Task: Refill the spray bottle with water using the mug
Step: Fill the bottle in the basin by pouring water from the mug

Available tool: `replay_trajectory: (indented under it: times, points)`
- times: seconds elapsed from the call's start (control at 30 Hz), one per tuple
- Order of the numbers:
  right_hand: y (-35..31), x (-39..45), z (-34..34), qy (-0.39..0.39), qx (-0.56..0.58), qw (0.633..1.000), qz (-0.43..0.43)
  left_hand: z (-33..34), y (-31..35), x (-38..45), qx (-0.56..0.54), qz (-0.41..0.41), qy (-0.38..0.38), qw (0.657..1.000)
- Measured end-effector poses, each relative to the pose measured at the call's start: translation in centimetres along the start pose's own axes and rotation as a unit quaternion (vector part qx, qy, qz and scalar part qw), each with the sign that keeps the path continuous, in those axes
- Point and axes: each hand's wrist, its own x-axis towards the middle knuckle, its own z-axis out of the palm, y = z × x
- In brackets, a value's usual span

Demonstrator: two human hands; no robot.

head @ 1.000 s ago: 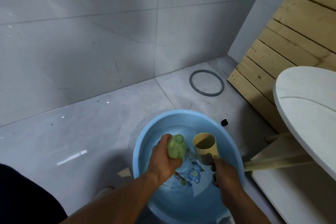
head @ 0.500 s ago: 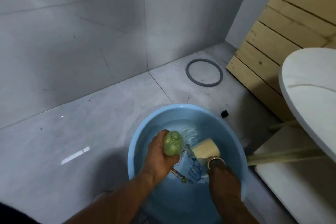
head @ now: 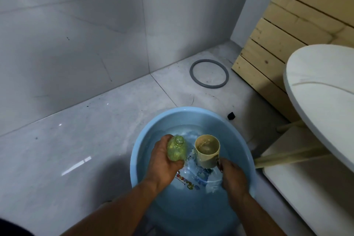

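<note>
Your left hand point(head: 162, 163) grips open green bottle point(head: 176, 149); right hand point(head: 232, 176) clasps water-filled mug point(head: 207, 152) beside it, over blue basin point(head: 145, 140). Grey ring point(head: 209, 73), small black cap point(head: 231, 115) on floor beyond.

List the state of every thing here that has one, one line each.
Green spray bottle: uncapped, neck open, roughly upright, held over the basin.
Yellow mug: upright, water inside, held above the basin water.
Blue basin: on the floor, holding water, surface rippled.
Left hand: closed around the bottle.
Right hand: gripping the mug at its near side.
Grey ring: lying flat on the floor.
</note>
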Motion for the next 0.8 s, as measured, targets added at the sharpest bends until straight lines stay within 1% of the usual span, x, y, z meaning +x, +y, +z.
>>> replay_trajectory:
  times: [0.1,0.27,0.4,0.53,0.57,0.67,0.8]
  points:
    - [-0.8,-0.9,-0.7,0.021,0.041,0.999,-0.019,0.0,0.3,-0.3,0.01,-0.003,-0.009,1.0]
    - [-3.0,-1.7,-2.3,0.039,0.071,0.991,-0.104,0.6,1.0,-0.7,0.019,-0.01,-0.005,1.0]
    - [-5.1,-3.2,-3.2,0.042,0.05,0.982,-0.18,0.6,2.3,-0.9,0.022,-0.009,-0.007,1.0]
    - [-6.3,-4.2,-3.7,0.031,0.04,0.972,-0.229,0.6,3.4,-1.4,0.032,-0.021,-0.002,0.999]
    - [-6.6,-4.4,-3.8,0.029,0.033,0.97,-0.24,0.7,3.4,-1.4,0.045,-0.021,0.003,0.999]
    - [-7.1,-5.0,-4.2,0.031,-0.008,0.962,-0.271,0.6,4.0,-1.5,0.125,0.011,0.032,0.992]
    - [-7.7,-5.3,-4.4,0.046,-0.055,0.951,-0.302,0.4,4.5,-1.7,0.154,0.021,0.039,0.987]
